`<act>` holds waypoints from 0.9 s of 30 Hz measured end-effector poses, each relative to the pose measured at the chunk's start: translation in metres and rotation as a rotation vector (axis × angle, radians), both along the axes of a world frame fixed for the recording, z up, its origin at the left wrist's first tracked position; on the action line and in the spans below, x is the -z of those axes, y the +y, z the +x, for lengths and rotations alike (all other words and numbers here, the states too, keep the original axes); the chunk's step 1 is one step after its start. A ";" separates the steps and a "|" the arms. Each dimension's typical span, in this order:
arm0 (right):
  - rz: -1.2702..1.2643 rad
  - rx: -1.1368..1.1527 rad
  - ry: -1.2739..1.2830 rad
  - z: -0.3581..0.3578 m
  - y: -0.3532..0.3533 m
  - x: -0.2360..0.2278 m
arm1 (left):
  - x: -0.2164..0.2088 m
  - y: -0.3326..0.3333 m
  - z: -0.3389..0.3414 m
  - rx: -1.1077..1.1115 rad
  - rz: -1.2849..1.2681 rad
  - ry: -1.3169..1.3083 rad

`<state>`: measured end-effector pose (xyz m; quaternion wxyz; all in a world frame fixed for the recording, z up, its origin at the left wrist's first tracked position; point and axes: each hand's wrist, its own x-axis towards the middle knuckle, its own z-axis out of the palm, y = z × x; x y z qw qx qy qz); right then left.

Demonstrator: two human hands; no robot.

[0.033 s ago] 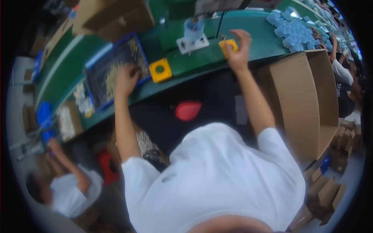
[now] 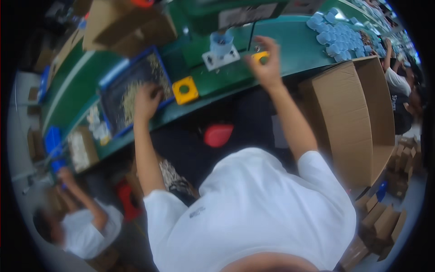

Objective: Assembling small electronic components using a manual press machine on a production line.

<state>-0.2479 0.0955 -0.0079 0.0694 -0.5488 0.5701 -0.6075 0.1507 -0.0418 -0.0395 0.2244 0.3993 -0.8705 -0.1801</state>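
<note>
My left hand (image 2: 146,102) is over the near side of a blue-rimmed tray (image 2: 108,102) strewn with small pale pieces (image 2: 130,97). Its thumb and fingers are curled together; whatever may be between them is too small to make out. A yellow square plate with a round hole (image 2: 185,90) lies just right of that hand on the green bench. My right hand (image 2: 268,68) reaches over a second yellow piece (image 2: 261,57), thumb and fingers apart and partly covering it. Between the hands, a light-blue cup-shaped part (image 2: 222,43) stands on a white fixture plate (image 2: 220,58).
Many light-blue cups (image 2: 337,38) are heaped at the far right of the bench. A large open cardboard box (image 2: 342,122) stands by my right arm, and another box (image 2: 129,27) is at the back left. Co-workers (image 2: 90,226) sit at both sides.
My right hand has shifted left, its thumb now at the left part of the yellow piece. My left hand stays over the tray. The whole view has tilted slightly.
</note>
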 end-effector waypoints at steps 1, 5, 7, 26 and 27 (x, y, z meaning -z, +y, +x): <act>0.016 -0.019 0.116 0.019 -0.010 -0.020 | -0.002 -0.001 -0.004 0.017 -0.037 0.012; 0.049 0.063 0.306 0.039 -0.037 -0.056 | -0.017 0.001 -0.017 0.013 0.012 0.005; -0.029 0.045 0.369 0.035 -0.048 -0.054 | -0.017 0.005 -0.012 0.007 0.009 0.002; 0.244 0.807 0.559 -0.363 -0.165 0.042 | -0.024 0.005 -0.025 -0.052 0.016 -0.010; 0.210 1.104 1.053 -0.375 -0.151 0.036 | -0.022 0.009 -0.019 -0.078 0.013 -0.016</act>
